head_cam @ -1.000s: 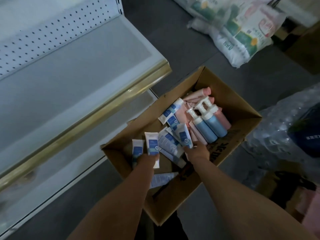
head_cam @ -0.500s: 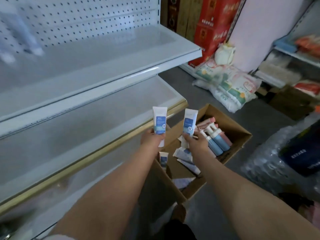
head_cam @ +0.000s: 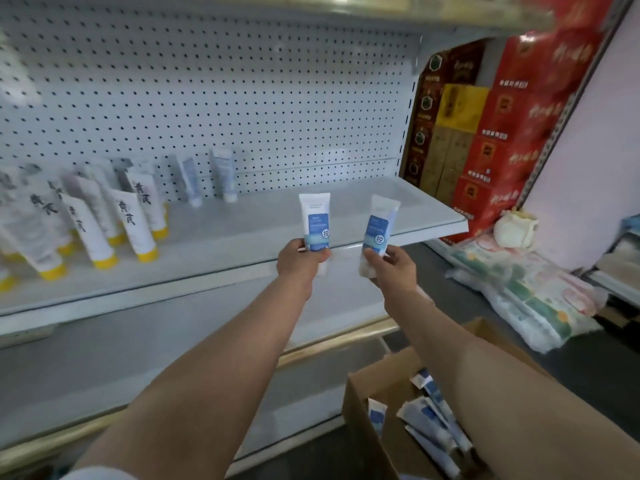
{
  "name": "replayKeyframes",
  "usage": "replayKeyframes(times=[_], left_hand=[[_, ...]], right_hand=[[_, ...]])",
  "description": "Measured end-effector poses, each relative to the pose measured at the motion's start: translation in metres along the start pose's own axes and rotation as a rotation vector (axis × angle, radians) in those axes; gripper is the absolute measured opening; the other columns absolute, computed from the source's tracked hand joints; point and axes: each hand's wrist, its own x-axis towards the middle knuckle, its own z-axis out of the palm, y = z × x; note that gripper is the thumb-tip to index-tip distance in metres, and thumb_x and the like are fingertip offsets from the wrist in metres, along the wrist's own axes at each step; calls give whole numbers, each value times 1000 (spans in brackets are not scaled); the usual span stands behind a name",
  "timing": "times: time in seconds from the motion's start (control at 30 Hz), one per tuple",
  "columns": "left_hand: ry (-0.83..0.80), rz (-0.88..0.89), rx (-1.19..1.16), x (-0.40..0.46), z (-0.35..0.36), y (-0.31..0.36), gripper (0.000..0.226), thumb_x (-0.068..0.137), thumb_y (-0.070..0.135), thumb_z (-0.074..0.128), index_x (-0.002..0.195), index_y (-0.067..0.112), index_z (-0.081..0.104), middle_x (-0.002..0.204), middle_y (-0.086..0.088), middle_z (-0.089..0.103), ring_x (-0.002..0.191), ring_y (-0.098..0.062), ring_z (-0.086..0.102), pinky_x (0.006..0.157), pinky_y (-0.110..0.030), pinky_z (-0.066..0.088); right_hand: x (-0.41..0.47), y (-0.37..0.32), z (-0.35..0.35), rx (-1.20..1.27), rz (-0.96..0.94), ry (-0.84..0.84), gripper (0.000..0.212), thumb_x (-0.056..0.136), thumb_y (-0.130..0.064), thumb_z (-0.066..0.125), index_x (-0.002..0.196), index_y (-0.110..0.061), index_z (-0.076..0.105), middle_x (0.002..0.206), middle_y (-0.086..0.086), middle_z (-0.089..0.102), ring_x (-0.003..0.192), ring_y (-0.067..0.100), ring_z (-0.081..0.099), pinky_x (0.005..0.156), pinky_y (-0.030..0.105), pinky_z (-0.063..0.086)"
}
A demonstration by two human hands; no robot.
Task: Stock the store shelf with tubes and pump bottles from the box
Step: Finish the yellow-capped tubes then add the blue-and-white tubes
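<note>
My left hand (head_cam: 300,260) grips a white tube with a blue label (head_cam: 315,221), held upright in front of the white shelf (head_cam: 242,233). My right hand (head_cam: 393,266) grips a second blue-label tube (head_cam: 378,226), tilted slightly, just right of the first. Both tubes hover over the shelf's front edge. On the shelf stand several white tubes with yellow caps (head_cam: 133,223) at the left and two blue-grey tubes (head_cam: 223,174) against the pegboard. The cardboard box (head_cam: 360,407) at lower right holds more blue-label tubes (head_cam: 429,424), partly hidden by my right arm.
A lower shelf with a gold edge (head_cam: 332,344) runs below. Red and brown cartons (head_cam: 485,133) are stacked right of the shelving. Plastic-wrapped packs (head_cam: 526,296) lie on the dark floor at the right.
Both hands have lifted their tubes out of the box and up to the upper shelf's front edge. My view has swung upward from the box to the shelving.
</note>
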Motion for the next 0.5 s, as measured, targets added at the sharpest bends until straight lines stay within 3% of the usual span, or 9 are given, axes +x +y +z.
replayKeyframes(times=[0.13, 0.27, 0.4, 0.5], left_hand=[[106, 17, -27, 31, -25, 16, 44, 69, 10, 85, 110, 11, 69, 102, -6, 70, 84, -22, 62, 75, -29, 47], [232, 18, -59, 58, -56, 20, 42, 72, 10, 83, 111, 12, 67, 99, -5, 68, 84, -22, 60, 73, -28, 44], [362, 33, -63, 78, -87, 18, 34, 76, 11, 81, 106, 16, 66, 90, -1, 65, 77, -19, 59, 53, -21, 42], [449, 34, -56, 101, -108, 17, 31, 75, 12, 81, 104, 14, 68, 86, -2, 66, 73, -19, 59, 59, -25, 50]], right_hand=[[20, -14, 41, 12, -38, -111, 27, 83, -22, 79, 104, -24, 63, 101, 3, 72, 97, 25, 69, 94, 49, 56], [40, -15, 81, -24, -92, -222, 36, 66, -36, 80, 99, -28, 68, 96, 2, 75, 96, 26, 71, 92, 54, 56], [57, -13, 119, -80, -132, -301, 24, 78, -29, 79, 100, -30, 68, 96, 2, 74, 96, 26, 69, 92, 53, 55], [71, -11, 148, -113, -159, -326, 22, 80, -28, 78, 99, -30, 68, 95, 0, 73, 94, 24, 68, 92, 51, 55]])
